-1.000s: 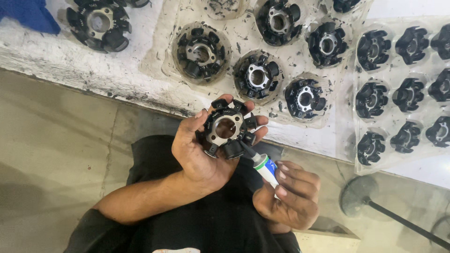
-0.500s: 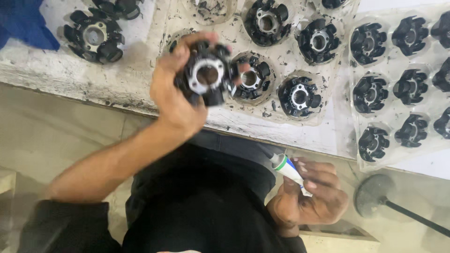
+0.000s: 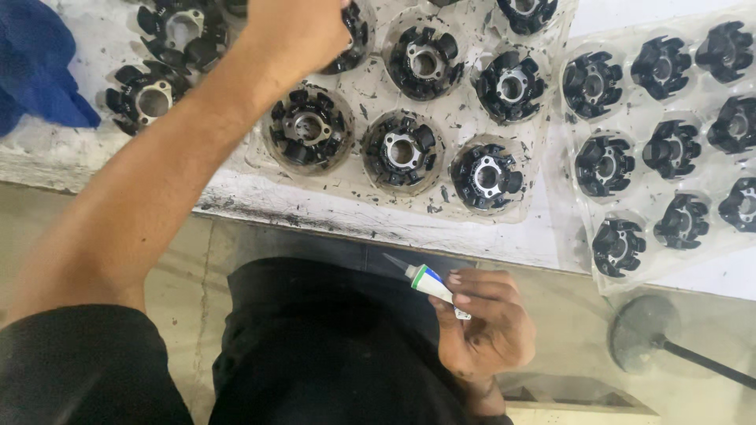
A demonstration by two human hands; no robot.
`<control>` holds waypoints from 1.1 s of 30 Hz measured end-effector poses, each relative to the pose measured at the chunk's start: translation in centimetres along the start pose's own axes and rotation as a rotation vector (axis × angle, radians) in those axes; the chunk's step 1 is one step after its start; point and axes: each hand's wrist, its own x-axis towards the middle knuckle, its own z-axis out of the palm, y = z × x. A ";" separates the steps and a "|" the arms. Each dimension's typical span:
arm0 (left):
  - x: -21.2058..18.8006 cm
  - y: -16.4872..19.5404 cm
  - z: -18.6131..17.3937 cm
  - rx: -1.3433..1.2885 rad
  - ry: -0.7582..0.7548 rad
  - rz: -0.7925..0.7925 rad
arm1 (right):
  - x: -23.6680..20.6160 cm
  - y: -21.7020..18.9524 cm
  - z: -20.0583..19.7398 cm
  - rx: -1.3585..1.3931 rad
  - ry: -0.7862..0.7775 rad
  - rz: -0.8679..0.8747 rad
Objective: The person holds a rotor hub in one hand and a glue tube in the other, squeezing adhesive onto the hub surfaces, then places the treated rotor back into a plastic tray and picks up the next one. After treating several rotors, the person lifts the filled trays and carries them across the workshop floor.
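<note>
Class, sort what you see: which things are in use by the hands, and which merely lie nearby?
In use: left hand on black round wound part; right hand holding small white tube.
Lying nearby: blue cloth; clear plastic tray; round grey stand base.

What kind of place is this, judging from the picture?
Probably a small workshop or assembly bench for motor parts. Clear plastic trays hold many identical black wound coil parts, the white bench is stained and littered with black bits, and the right hand holds a small glue-like tube.

left hand (image 3: 295, 31) over tray (image 3: 370, 185) of black stator cores (image 3: 402, 151), small glue tube (image 3: 429, 282) in right hand (image 3: 484, 330)
</note>
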 end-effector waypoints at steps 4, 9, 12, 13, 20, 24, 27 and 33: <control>-0.2 5.3 -1.2 0.002 -0.180 0.100 | -0.4 0.8 0.1 0.041 0.057 0.060; 0.3 8.9 -1.4 0.121 -0.159 0.251 | -1.5 2.1 0.1 0.110 0.111 0.110; 0.6 9.4 -1.3 0.062 -0.049 0.280 | -2.4 2.8 0.5 0.176 0.262 0.178; 0.5 9.6 -1.5 0.012 -0.042 0.250 | -2.6 3.0 0.6 0.239 0.294 0.203; -4.5 12.9 -7.6 -0.717 -0.342 -0.151 | -1.8 5.0 0.4 0.552 0.462 0.262; -9.1 14.0 -11.6 -1.113 -0.394 -0.257 | -1.2 5.3 0.4 0.701 0.412 0.294; -11.9 14.6 -12.8 -1.143 0.008 -0.032 | -1.3 5.1 0.5 0.775 0.376 0.350; -13.2 17.3 -8.5 -1.850 0.317 -0.209 | -2.3 4.5 0.8 0.762 0.344 0.297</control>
